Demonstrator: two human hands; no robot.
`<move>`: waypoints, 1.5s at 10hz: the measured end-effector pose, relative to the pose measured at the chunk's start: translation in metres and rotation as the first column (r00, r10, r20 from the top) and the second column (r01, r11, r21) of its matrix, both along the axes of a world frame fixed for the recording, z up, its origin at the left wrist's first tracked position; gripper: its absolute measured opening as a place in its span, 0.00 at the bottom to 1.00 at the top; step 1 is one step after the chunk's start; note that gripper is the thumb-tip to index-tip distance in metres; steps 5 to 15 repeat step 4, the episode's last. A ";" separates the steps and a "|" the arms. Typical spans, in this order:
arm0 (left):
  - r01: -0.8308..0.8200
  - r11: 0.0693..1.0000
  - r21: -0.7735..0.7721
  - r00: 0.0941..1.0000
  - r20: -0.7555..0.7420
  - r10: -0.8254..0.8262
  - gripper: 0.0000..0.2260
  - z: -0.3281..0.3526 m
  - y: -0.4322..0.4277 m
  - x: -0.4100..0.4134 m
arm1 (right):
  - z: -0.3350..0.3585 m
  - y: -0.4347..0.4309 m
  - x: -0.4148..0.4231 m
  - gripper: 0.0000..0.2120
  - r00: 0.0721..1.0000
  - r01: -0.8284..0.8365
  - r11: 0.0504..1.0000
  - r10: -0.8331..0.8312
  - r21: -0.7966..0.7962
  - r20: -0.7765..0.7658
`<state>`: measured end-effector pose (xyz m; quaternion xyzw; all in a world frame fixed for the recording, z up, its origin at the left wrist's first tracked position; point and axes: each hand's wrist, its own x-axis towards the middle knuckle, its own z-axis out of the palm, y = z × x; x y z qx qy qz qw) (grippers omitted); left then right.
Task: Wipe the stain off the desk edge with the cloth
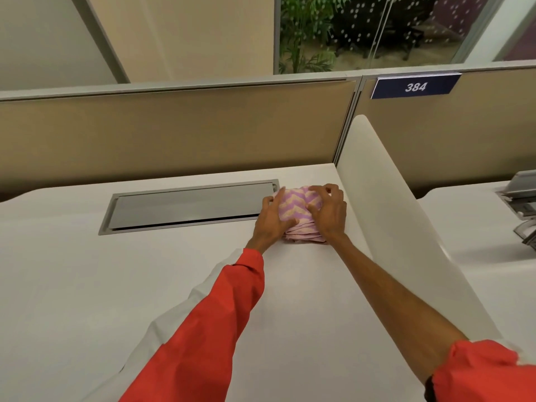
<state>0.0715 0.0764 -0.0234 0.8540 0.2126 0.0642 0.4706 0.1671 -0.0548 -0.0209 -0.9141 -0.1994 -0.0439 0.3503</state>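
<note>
Both hands [301, 214] press a folded cloth [298, 207] onto the white desk [145, 271] beside its divider [391, 204].

A tan partition [174, 132] backs the white counter [87, 285], which has a grey hatch [188, 206] set in it. A white divider [391, 213] stands at right. A blue sign [415, 87] reads 384. Behind glass [406, 27] grows a plant [301, 33].

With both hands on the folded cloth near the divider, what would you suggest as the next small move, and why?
Probably lift the cloth in one hand and carry it toward the desk edge. The left hand and right hand press it, folded, far back beside the cable tray lid, and no stain shows there.
</note>
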 end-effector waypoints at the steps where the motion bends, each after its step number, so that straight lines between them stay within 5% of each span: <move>1: 0.054 0.985 0.162 0.997 -0.069 -0.043 0.31 0.000 -0.001 -0.003 | -0.002 0.000 -0.003 0.06 1.000 0.001 0.998 -0.002 -0.056 -0.015; 4: -0.059 0.942 0.330 0.997 -0.027 0.071 0.34 0.016 -0.006 -0.024 | 0.018 -0.006 -0.015 0.18 0.992 -0.118 0.983 0.122 -0.139 0.020; 15: -0.059 0.942 0.330 0.997 -0.027 0.071 0.34 0.016 -0.006 -0.024 | 0.018 -0.006 -0.015 0.18 0.992 -0.118 0.983 0.122 -0.139 0.020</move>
